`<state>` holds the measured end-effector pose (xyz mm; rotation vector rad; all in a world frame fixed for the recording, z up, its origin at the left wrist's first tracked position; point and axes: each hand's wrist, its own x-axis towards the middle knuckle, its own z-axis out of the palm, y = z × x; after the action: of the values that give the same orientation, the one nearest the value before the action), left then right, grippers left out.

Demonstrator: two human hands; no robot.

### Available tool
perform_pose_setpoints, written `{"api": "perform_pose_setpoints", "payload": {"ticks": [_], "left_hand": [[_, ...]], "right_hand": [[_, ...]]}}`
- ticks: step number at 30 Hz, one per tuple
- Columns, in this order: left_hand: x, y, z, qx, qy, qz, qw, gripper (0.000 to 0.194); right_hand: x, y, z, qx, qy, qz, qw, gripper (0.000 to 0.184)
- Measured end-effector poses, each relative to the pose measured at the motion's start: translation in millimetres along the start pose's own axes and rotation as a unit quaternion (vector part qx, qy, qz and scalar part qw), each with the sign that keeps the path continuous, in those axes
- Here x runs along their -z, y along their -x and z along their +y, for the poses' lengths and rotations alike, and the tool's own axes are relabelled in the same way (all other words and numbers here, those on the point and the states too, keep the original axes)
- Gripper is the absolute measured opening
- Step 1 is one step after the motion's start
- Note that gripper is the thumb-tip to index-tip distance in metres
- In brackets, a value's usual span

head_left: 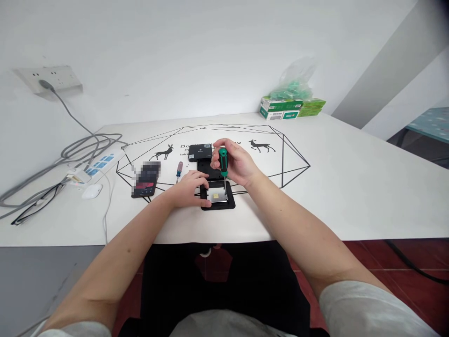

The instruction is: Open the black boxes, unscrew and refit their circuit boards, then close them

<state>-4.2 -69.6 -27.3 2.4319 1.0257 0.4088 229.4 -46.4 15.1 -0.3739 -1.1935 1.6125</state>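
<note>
Fingers (pixel 218 149) grip a screwdriver (pixel 223 161) above the white table (pixel 351 187).

Matt black case (pixel 218 205), seemingly plastic

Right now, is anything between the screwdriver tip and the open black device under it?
Nothing visible. The right hand holds the green screwdriver upright, its shaft running straight down to the open device. The left hand rests on the device's left edge, beside the shaft and not under it.
</note>
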Motion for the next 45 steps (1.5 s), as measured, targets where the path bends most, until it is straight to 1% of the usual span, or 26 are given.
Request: {"api": "perform_pose_setpoints", "payload": {"ticks": [3, 5, 9, 12, 15, 18, 20, 22, 25, 28, 32, 36, 40, 42, 44, 45], "left_hand": [[0.0, -0.1, -0.1, -0.005, 0.000, 0.004, 1.000, 0.049], [0.1, -0.1, 0.3, -0.007, 0.000, 0.004, 1.000, 0.049], [0.6, 0.2, 1.5, 0.001, 0.001, 0.000, 1.000, 0.049], [1.0, 0.8, 2.4, 0.000, 0.003, 0.001, 1.000, 0.048], [1.6, 1.2, 2.5, -0.005, 0.007, 0.004, 1.000, 0.047], [0.8, -0.1, 0.4, -0.016, 0.016, 0.018, 1.000, 0.047], [-0.9, -2.3, -2.3, -0.036, 0.031, 0.038, 0.998, 0.045], [-3.2, -5.1, -5.0, -0.060, 0.048, 0.062, 0.995, 0.039], [-5.8, -8.8, -6.6, -0.076, 0.061, 0.089, 0.991, 0.032], [-6.8, -10.8, -5.8, -0.072, 0.063, 0.095, 0.991, 0.032], [-7.8, -12.7, -7.1, -0.076, 0.071, 0.111, 0.988, 0.041], [-8.8, -14.9, -10.5, -0.076, 0.067, 0.117, 0.988, 0.044], [-7.5, -15.8, -11.4, -0.084, 0.050, 0.109, 0.989, 0.042], [-6.5, -15.2, -12.2, -0.091, 0.038, 0.114, 0.989, 0.040], [-5.7, -14.3, -14.0, -0.077, 0.013, 0.132, 0.988, 0.038], [-5.6, -13.8, -15.2, -0.058, -0.005, 0.144, 0.988, 0.037]], "right_hand": [[-0.2, -0.4, 0.7, -0.004, 0.009, 0.016, 1.000, 0.058], [0.4, 0.4, 1.0, 0.006, 0.012, 0.015, 1.000, 0.061], [3.4, 2.7, 2.8, 0.009, 0.033, -0.006, 0.999, 0.055], [3.9, 2.0, 4.7, 0.012, 0.048, 0.000, 0.999, 0.050], [4.2, -1.9, 4.7, 0.048, 0.034, 0.048, 0.997, 0.052], [9.1, -8.1, 3.9, 0.101, 0.016, 0.130, 0.986, 0.055], [14.2, -12.2, 4.5, 0.134, 0.016, 0.176, 0.975, 0.054], [17.6, -15.0, 7.0, 0.155, 0.020, 0.201, 0.967, 0.052], [15.0, -15.9, 12.4, 0.161, 0.017, 0.221, 0.962, 0.053], [6.7, -13.3, 15.7, 0.170, 0.007, 0.225, 0.959, 0.055], [1.3, -9.5, 14.8, 0.185, 0.014, 0.199, 0.962, 0.049], [3.7, -8.8, 13.8, 0.189, 0.034, 0.203, 0.960, 0.047], [6.9, -10.1, 14.1, 0.182, 0.080, 0.220, 0.955, 0.052], [10.1, -11.6, 13.8, 0.184, 0.099, 0.229, 0.951, 0.056], [14.9, -13.9, 13.0, 0.187, 0.119, 0.243, 0.944, 0.061], [17.6, -15.1, 12.3, 0.185, 0.136, 0.248, 0.941, 0.063]]}}
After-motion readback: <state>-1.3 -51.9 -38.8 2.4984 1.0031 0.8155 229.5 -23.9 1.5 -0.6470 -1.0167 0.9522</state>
